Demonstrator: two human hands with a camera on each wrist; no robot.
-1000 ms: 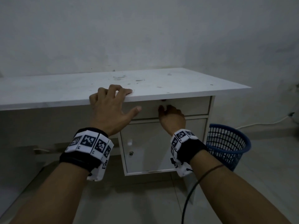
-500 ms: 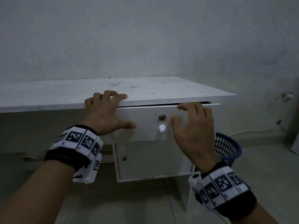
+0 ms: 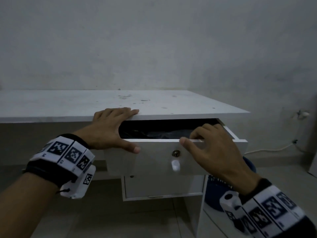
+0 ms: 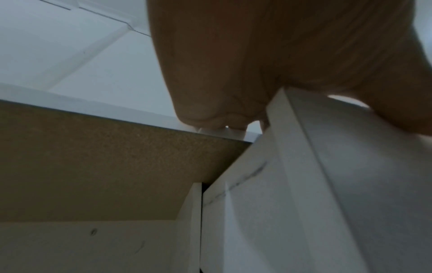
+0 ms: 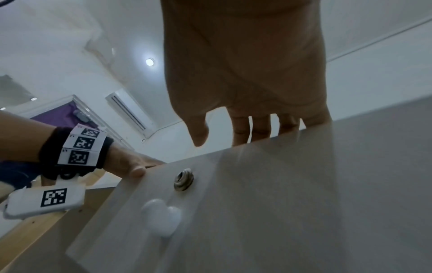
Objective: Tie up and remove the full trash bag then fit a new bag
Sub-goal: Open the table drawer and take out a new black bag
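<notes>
A white drawer (image 3: pixel 154 158) under the desk top (image 3: pixel 68 103) stands partly pulled out. Dark, crumpled plastic (image 3: pixel 164 133) lies inside it; whether that is a trash bag is unclear. My left hand (image 3: pixel 109 127) lies flat with its fingers on the desk edge and its thumb against the drawer front (image 4: pixel 350 184). The fingers of my right hand (image 3: pixel 211 148) hook over the drawer front's top edge (image 5: pixel 280 203), their tips hidden inside. A blue mesh basket (image 3: pixel 248 164) stands on the floor to the right of the desk, mostly behind my right forearm.
The drawer front carries a round lock (image 3: pixel 176 153) and a white knob (image 3: pixel 175 165). Below it is a shut cupboard door (image 3: pixel 163 186). A pale cable (image 3: pixel 274 148) runs along the wall to the right. Tiled floor lies in front of the desk.
The drawer has slid further out and its dark contents now show. My right hand went from the knob to the drawer's top edge. The left hand stayed on the desk edge.
</notes>
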